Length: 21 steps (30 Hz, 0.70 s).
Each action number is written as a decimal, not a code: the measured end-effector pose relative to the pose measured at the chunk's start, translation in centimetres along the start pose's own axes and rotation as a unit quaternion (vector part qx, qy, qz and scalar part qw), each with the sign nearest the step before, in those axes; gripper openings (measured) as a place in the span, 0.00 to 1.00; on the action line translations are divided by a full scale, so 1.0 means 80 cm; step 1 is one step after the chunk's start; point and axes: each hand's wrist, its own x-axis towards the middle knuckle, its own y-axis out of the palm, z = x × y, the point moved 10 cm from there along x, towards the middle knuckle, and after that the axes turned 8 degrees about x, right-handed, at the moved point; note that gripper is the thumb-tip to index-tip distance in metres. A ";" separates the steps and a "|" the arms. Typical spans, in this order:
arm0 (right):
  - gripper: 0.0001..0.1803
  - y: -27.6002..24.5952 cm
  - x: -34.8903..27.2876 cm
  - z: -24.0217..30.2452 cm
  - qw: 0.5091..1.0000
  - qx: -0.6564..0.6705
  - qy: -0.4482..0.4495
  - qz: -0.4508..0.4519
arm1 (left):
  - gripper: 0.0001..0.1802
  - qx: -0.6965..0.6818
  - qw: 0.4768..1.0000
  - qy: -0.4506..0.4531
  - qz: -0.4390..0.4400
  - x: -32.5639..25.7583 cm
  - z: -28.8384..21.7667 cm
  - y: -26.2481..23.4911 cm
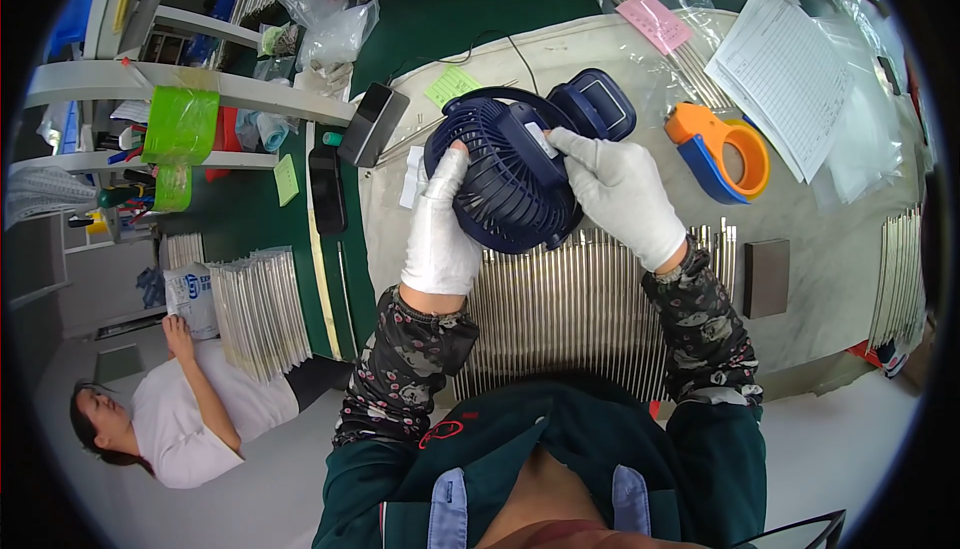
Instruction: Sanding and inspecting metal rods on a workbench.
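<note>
Both gloved hands, left (440, 234) and right (622, 194), grip the navy fan (505, 174).

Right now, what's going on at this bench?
A person in white gloves holds a small dark blue desk fan with a round grille above the bench in both hands. The left hand grips the grille's left rim; the right hand grips its right side, fingers near a white label. Below lies a row of thin shiny metal rods on the pale bench top. An orange and blue tape dispenser sits to the right. Another person in a white top works at lower left.
</note>
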 end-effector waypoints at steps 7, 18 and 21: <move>0.15 0.002 -0.001 -0.007 0.998 0.055 -0.010 -0.026 | 0.21 -0.001 1.000 0.019 0.017 0.009 0.001 -0.011; 0.18 -0.011 -0.004 -0.004 0.998 0.002 0.055 -0.015 | 0.20 0.031 0.999 0.029 0.002 0.011 -0.004 -0.011; 0.36 -0.021 -0.014 0.041 0.995 -0.067 -0.050 -0.047 | 0.19 0.040 0.999 0.032 0.010 0.014 -0.007 -0.008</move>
